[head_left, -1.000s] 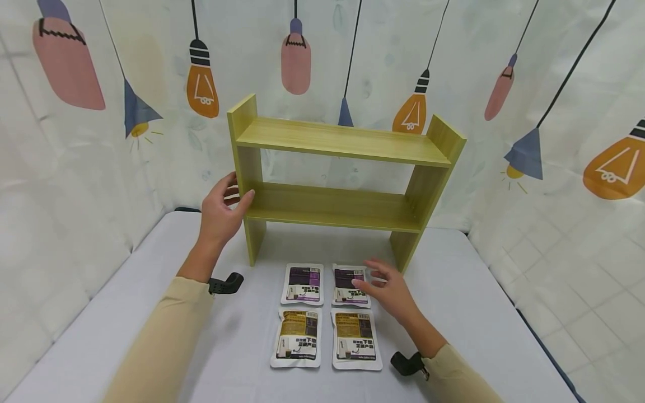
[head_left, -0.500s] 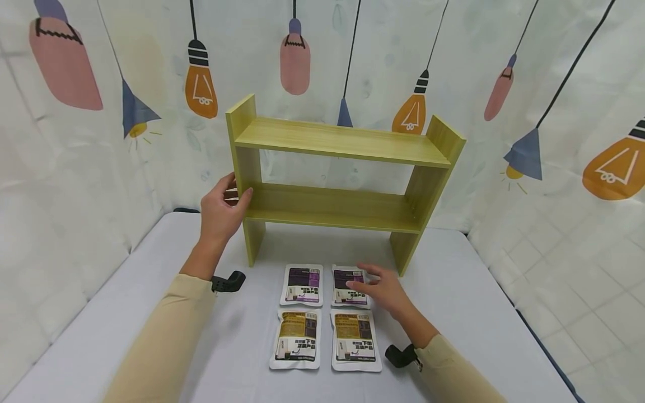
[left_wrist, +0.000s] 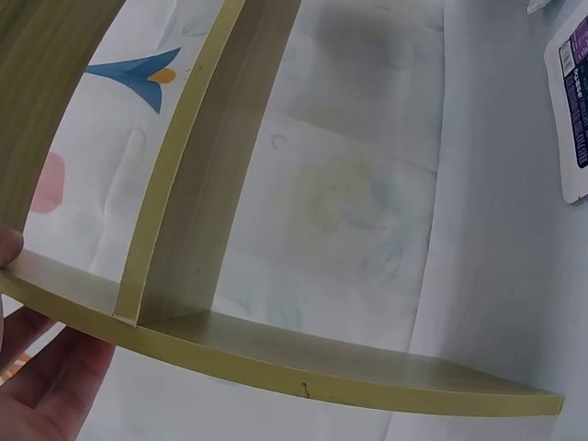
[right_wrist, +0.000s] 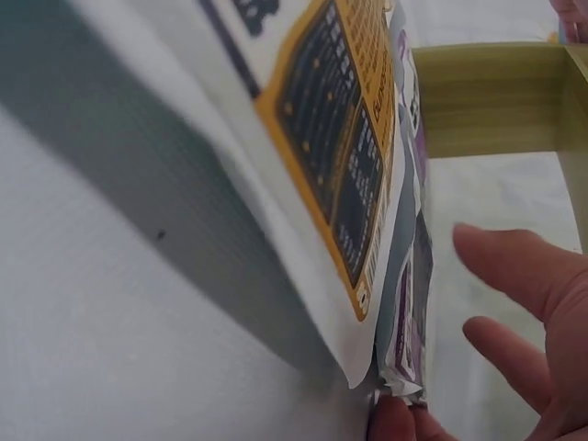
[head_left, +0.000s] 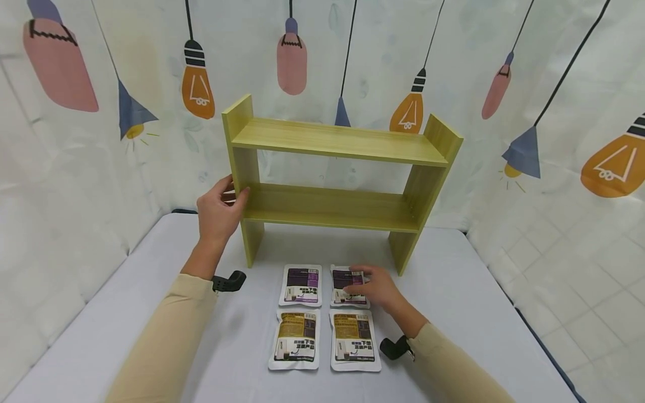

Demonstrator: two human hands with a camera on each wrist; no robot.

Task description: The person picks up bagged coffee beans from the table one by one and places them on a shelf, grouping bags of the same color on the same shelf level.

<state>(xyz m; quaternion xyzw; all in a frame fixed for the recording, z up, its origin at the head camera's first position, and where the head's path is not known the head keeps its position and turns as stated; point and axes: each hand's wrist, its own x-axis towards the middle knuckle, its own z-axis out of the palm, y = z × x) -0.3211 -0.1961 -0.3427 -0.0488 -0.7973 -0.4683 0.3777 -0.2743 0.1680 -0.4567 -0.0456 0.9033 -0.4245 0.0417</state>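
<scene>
The right hand (head_left: 375, 286) has dropped onto the right purple pouch (head_left: 347, 284) near the table's middle, thumb under its edge; left hand (head_left: 218, 208) clasps the shelf (head_left: 332, 168); nothing shelved yet

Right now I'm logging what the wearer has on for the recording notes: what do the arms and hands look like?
Both arms wear long beige sleeves. The left hand and right hand are bare: no gloves, and no rings or watch show. A small black device sits at the left wrist, and another black device at the right wrist.
</scene>
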